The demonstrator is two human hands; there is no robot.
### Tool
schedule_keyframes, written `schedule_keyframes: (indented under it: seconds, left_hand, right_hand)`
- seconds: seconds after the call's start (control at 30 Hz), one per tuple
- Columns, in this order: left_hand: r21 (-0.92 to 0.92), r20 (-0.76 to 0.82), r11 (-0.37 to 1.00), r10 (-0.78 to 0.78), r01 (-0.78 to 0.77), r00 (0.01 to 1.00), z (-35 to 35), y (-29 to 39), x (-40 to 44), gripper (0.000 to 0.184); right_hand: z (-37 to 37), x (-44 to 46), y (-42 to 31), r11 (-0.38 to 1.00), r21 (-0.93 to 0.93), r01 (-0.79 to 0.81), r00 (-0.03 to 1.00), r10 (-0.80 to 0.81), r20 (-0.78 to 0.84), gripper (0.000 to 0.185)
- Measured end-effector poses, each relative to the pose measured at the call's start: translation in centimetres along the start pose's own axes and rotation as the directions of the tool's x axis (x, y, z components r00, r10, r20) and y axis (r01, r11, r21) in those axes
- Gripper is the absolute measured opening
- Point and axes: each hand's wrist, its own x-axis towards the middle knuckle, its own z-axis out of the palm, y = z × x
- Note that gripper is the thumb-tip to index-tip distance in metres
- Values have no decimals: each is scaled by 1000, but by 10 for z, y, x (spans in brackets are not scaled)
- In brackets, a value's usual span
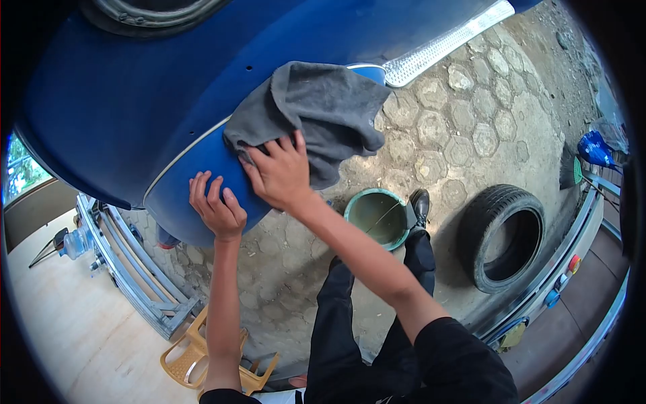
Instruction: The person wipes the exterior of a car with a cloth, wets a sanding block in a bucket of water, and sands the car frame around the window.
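A dark grey cloth (330, 108) lies draped over the lower edge of a blue vehicle fender (161, 108), with its far side hanging down in folds. My right hand (282, 172) grips the cloth's near corner, pressing it to the blue panel, fingertips partly on the fabric. Left of it, my left hand (219, 207) rests on the lower blue panel with bent, slightly spread fingers and nothing in it. A pale trim strip (185, 153) runs along the panel seam between the fender parts.
A green bucket (348, 209) of murky liquid stands by my shoe (420, 205). To the right lies a black tire (481, 229). A silver running board (447, 44) extends from the fender. Metal rails (128, 269) and a yellow plastic chair (185, 360) are at lower left.
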Motion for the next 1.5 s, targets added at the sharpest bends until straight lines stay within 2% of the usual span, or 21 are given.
schedule_keyframes:
  seconds: [0.03,0.07,0.17,0.23,0.37,0.47,0.53,0.6,0.7,0.83,0.9,0.97,1.03,1.13,1.17,1.23,1.27,1.33,1.4,1.47,1.5]
  left_hand:
    - [14,28,1000,-4,4,1000,-1,1,-1,31]
    - [30,42,999,-12,11,999,-1,3,1,32]
    - [84,91,996,-18,11,996,-5,7,6,35]
    - [49,32,996,-71,69,997,-1,3,-1,36]
    - [26,-56,983,-180,181,982,0,4,5,39]
    - [42,27,976,-216,215,976,-6,4,4,41]
    - [87,125,974,-218,208,968,-16,0,-1,43]
    - [69,145,964,-263,256,954,-29,-8,-23,47]
    - [18,177,933,-356,359,918,-44,-12,-57,49]
    - [8,221,890,-445,455,867,-56,9,-77,50]
    - [0,254,864,-487,503,836,-61,17,-81,50]
    - [-41,215,822,-548,568,808,-64,21,-88,47]
    - [-62,184,776,-609,627,772,-72,26,-95,44]
    - [-63,146,730,-668,680,730,-88,20,-96,39]
    - [-61,152,722,-675,689,722,-98,18,-93,38]
    - [-64,165,719,-677,693,717,-105,10,-95,36]
    - [-66,176,722,-671,689,720,-107,4,-99,37]
    - [-87,191,720,-666,688,721,-101,-1,-99,38]
    - [-115,218,710,-664,695,715,-95,-4,-91,39]
    - [-104,222,742,-632,662,743,-83,-7,-83,41]
    - [-96,236,759,-611,644,756,-83,-7,-82,41]
  right_hand:
    - [-6,13,7,995,-26,101,992,-102,-70,25]
    - [-8,17,10,993,6,118,991,-117,-68,24]
    - [-10,15,0,982,-74,173,985,-171,23,26]
    - [-8,13,-10,965,-86,249,965,-240,106,28]
    - [2,11,-16,948,-29,316,942,-310,131,31]
    - [-5,9,10,951,-78,298,952,-290,100,30]
    - [-20,3,30,961,-175,214,976,-203,83,28]
    - [-32,1,52,971,-207,116,990,-129,-51,27]
    - [-40,-2,50,989,-150,5,1000,-2,18,27]
    - [-34,14,1,929,-103,355,917,-325,231,25]
    - [-7,21,-33,924,-41,380,854,-333,400,23]
    - [35,31,-73,887,33,460,800,-430,417,22]
    - [84,31,-107,729,-22,684,644,-588,489,26]
    - [119,29,-128,716,10,698,609,-602,516,29]
    - [114,26,-117,719,14,695,651,-637,413,27]
    - [76,28,-95,818,46,574,712,-526,465,22]
    - [55,28,-75,849,23,527,776,-492,395,19]
    - [11,23,-23,916,-132,380,874,-309,376,17]
    - [-22,20,46,839,-347,418,906,-357,228,18]
    - [-28,15,57,935,-219,279,959,-260,113,23]
    - [-24,9,50,939,-227,257,965,-235,118,24]
